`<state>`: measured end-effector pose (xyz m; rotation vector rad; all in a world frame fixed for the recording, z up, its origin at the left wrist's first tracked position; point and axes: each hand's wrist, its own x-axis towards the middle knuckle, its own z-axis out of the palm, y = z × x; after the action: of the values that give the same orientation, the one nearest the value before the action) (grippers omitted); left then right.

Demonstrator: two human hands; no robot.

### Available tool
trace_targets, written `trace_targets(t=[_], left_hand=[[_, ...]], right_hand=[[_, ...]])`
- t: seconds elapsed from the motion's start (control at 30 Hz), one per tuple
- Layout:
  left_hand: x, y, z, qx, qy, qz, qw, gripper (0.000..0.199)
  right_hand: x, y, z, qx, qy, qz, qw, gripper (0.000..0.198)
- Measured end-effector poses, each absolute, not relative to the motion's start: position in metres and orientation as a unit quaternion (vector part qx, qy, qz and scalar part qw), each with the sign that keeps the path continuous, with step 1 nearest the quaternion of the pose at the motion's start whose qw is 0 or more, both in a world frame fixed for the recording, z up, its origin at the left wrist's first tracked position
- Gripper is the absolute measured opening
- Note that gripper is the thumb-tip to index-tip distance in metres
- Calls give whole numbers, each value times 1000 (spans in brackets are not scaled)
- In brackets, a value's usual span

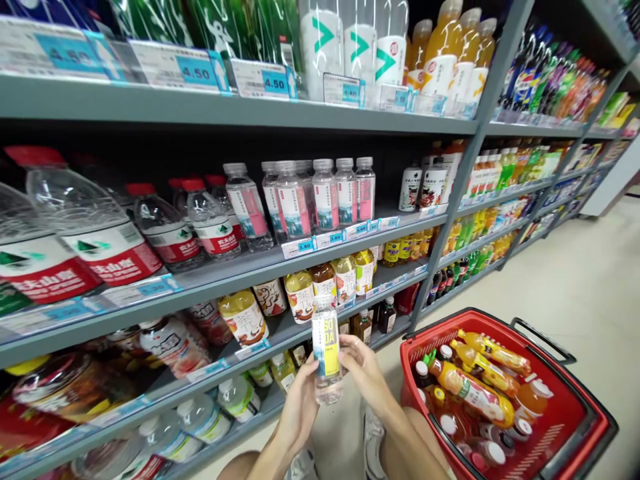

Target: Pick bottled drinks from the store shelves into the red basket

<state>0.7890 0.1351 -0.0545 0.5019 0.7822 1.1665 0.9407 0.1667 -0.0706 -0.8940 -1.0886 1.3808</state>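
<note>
A clear soda water bottle (327,353) with a yellow, white and blue label reading "SODA" stands nearly upright between my two hands, in front of the shelves. My left hand (303,390) grips its left side, thumb on the label's edge. On the other side my right hand (361,363) closes round it at label height. The fingers behind the bottle are partly hidden. Similar clear bottles with pink labels (295,207) stand on the middle shelf ahead. Beside my right arm sits a red shopping basket (565,427) holding several juice and drink bottles (480,393).
Grey shelving (250,273) runs along the left and into the distance, with price tags on its edges. Large red-capped water bottles (95,227) fill the middle shelf's left end. Tea bottles (300,297) stand a level lower. Pale floor (565,287) stretches to the right.
</note>
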Motion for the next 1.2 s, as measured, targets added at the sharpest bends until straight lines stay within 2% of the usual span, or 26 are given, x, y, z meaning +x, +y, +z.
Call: trace_targets(t=[0.33,0.6,0.8,1.0,1.2], left_hand=[[790,135,-51,225,364,521,739,66],[790,133,-51,233,370,513,739,72],[790,136,-55,234,369,518,735,71],[792,136,-56,260,327,529,738,59],[788,135,-53,267,334,531,732,57]], right_hand=[[939,162,-64,-373,-462,577,560,38],[941,161,-65,-391,-453,578,554,38],[942,161,-62,-388,-467,574,549,41],[944,164,-68,-390,-478,561,552,54],[943,166,-70,-399,-486,563,535,56]])
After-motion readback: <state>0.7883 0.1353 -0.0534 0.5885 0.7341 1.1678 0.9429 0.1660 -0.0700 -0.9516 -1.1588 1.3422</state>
